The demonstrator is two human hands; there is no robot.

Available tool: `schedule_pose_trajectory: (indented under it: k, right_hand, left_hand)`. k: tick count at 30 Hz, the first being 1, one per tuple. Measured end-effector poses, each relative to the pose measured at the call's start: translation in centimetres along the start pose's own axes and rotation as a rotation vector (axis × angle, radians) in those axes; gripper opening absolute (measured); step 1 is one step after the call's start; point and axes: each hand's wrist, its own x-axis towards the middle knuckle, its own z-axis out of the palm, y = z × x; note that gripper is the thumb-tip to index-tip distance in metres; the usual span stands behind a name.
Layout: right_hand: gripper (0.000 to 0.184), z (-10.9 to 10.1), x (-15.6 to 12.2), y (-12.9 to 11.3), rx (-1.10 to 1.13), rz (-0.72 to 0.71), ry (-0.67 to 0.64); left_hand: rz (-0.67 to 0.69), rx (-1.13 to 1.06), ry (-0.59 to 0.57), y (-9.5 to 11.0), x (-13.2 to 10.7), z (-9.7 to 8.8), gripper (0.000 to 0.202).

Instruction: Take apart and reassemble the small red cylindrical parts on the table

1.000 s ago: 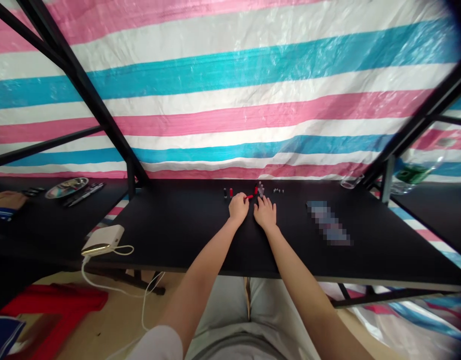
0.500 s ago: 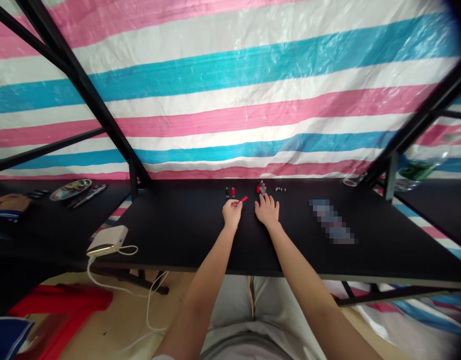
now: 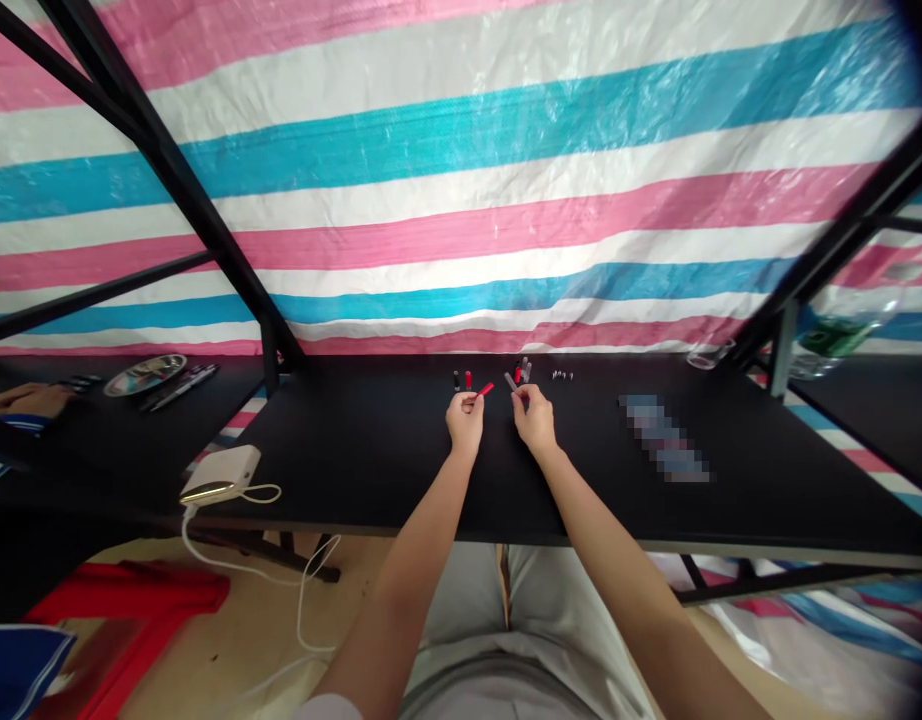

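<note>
The left hand (image 3: pixel 465 424) pinches a slim red stick (image 3: pixel 486 389) between thumb and fingers, its tip slanting up above the black table (image 3: pixel 356 450). The right hand (image 3: pixel 534 418) pinches a thin, greyish see-through tube (image 3: pixel 510 382), near a small upright cluster (image 3: pixel 526 370). Beyond the left hand stand a short black piece (image 3: pixel 456 380) and a red piece (image 3: pixel 468 380). Farther out: a clear, rounded cup (image 3: pixel 710 354) and, leftward, a shiny oval metal plate (image 3: pixel 110 388), its contents too small to tell. Behind hangs crinkled, glossy striped sheeting (image 3: pixel 506 220).

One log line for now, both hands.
left hand: holds red piece | right hand: holds grey piece | pieces: apart, over black table
</note>
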Motion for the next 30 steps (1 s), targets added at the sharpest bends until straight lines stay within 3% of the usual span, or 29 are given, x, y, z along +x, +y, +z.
schedule_pose_trajectory:
  k: [5,30]
  right_hand:
    - [0.023,0.17,0.03,-0.04,0.182,-0.056,-0.059]
    - [0.024,-0.03,-0.24,-0.34,0.259,-0.015,-0.163]
  left_hand:
    - [-0.001,-0.021,0.005,0.27,-0.03,-0.07,0.018]
    - [0.019,-0.120,0.067,-0.03,0.15,-0.07,0.021]
